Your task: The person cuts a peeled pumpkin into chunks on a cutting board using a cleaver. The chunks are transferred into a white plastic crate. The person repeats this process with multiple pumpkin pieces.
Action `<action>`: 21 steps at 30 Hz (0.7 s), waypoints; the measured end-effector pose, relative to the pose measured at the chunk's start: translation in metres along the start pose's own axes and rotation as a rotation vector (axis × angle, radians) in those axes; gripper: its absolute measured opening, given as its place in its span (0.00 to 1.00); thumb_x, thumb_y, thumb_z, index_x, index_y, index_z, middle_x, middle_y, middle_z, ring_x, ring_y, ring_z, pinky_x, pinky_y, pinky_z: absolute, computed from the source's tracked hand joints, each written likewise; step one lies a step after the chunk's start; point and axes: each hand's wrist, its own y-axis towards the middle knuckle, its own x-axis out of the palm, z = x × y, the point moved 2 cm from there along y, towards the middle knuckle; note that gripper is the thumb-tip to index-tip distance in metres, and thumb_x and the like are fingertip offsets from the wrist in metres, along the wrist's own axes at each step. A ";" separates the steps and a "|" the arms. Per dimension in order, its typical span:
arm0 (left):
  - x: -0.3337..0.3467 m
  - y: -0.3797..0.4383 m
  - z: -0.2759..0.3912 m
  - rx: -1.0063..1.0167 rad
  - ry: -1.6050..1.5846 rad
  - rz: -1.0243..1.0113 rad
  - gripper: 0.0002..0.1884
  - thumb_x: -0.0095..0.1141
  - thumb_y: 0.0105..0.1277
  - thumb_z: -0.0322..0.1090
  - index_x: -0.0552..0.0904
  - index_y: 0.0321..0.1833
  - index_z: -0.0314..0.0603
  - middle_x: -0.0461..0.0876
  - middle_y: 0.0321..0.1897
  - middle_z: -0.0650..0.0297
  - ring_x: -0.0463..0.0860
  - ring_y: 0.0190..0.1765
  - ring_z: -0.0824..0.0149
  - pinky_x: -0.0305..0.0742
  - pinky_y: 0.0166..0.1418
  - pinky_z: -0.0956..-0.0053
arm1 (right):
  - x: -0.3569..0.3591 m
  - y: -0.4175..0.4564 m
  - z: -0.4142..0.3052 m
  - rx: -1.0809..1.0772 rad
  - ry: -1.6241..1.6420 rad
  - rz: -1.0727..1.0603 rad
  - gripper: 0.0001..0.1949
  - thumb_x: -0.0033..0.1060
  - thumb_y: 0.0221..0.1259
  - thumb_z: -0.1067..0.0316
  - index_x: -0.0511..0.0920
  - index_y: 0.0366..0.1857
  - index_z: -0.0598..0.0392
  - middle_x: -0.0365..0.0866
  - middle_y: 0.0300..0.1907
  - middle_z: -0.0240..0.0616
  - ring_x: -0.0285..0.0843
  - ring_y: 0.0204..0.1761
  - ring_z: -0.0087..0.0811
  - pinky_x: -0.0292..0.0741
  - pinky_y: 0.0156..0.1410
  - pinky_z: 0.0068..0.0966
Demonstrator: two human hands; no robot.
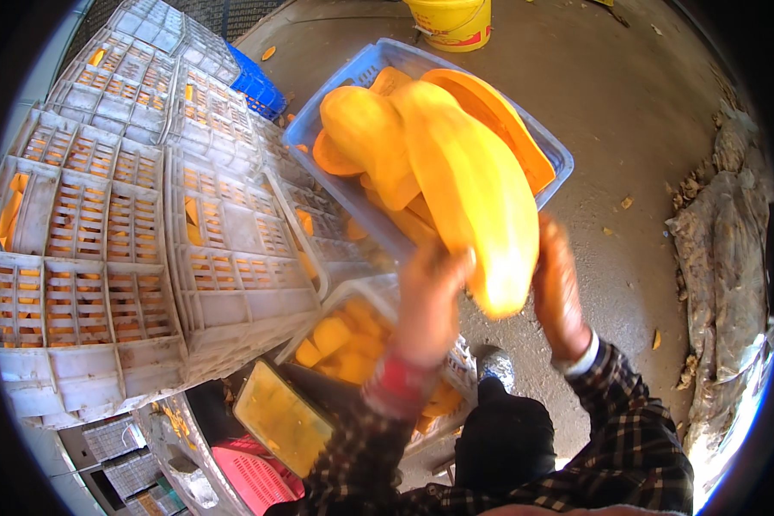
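A long peeled piece of orange squash stretches over the blue plastic crate, its near end between my two hands. My left hand, blurred, grips its left side with the thumb on the flesh. Against the opposite side rests my right hand, also blurred, with its fingers partly hidden behind the piece. Beneath and around it in the crate lie more squash pieces, among them a bulbous peeled one and a hollowed half along the right wall.
White slatted crates holding orange pieces are stacked at left. Near my legs stands a white crate of squash chunks, beside a yellowish rectangular tub and a pink basket. A yellow bucket is ahead; crumpled sheeting lies right.
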 end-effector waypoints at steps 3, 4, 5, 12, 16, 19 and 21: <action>-0.011 -0.067 0.002 -0.200 0.158 -0.059 0.23 0.61 0.77 0.34 0.77 0.70 0.30 0.86 0.61 0.57 0.85 0.61 0.65 0.79 0.68 0.67 | -0.008 -0.048 0.040 0.148 0.399 0.090 0.30 0.41 0.88 0.41 0.74 0.74 0.56 0.85 0.66 0.41 0.83 0.65 0.32 0.79 0.72 0.31; -0.012 -0.089 0.006 -0.257 0.144 -0.058 0.23 0.62 0.76 0.32 0.77 0.70 0.29 0.86 0.61 0.57 0.85 0.60 0.65 0.78 0.69 0.66 | -0.015 -0.054 0.055 0.235 0.479 0.089 0.30 0.43 0.88 0.41 0.73 0.75 0.56 0.83 0.69 0.41 0.81 0.67 0.33 0.77 0.74 0.31; -0.011 -0.101 0.007 -0.305 0.127 -0.052 0.23 0.64 0.75 0.30 0.77 0.70 0.29 0.86 0.62 0.57 0.84 0.60 0.65 0.77 0.70 0.66 | -0.019 -0.054 0.068 0.289 0.597 0.009 0.30 0.45 0.87 0.41 0.72 0.76 0.55 0.82 0.71 0.41 0.80 0.70 0.33 0.75 0.77 0.31; 0.020 -0.080 -0.008 -0.038 0.244 -0.133 0.34 0.73 0.68 0.33 0.71 0.73 0.31 0.84 0.61 0.56 0.84 0.62 0.63 0.79 0.70 0.64 | -0.031 -0.084 0.089 0.332 0.611 0.016 0.40 0.50 0.78 0.27 0.70 0.78 0.53 0.79 0.73 0.43 0.78 0.72 0.40 0.77 0.78 0.39; 0.027 -0.113 0.008 0.042 0.035 -0.165 0.35 0.74 0.65 0.33 0.71 0.73 0.31 0.84 0.60 0.55 0.83 0.62 0.63 0.79 0.69 0.66 | -0.016 -0.111 0.052 0.252 0.428 -0.034 0.39 0.43 0.82 0.29 0.65 0.82 0.51 0.72 0.79 0.41 0.72 0.77 0.40 0.70 0.83 0.39; 0.020 -0.188 0.044 0.096 0.054 -0.059 0.35 0.73 0.66 0.31 0.71 0.74 0.32 0.83 0.62 0.58 0.82 0.63 0.66 0.79 0.68 0.68 | 0.010 -0.146 -0.008 0.420 0.288 -0.195 0.39 0.39 0.85 0.32 0.60 0.85 0.53 0.64 0.84 0.45 0.65 0.82 0.44 0.62 0.88 0.42; 0.003 -0.238 0.071 0.042 -0.009 0.000 0.35 0.72 0.66 0.29 0.72 0.75 0.31 0.85 0.62 0.59 0.84 0.61 0.67 0.81 0.66 0.69 | 0.050 -0.155 -0.044 0.430 0.152 -0.325 0.37 0.37 0.86 0.35 0.63 0.83 0.55 0.68 0.82 0.47 0.70 0.79 0.44 0.68 0.84 0.45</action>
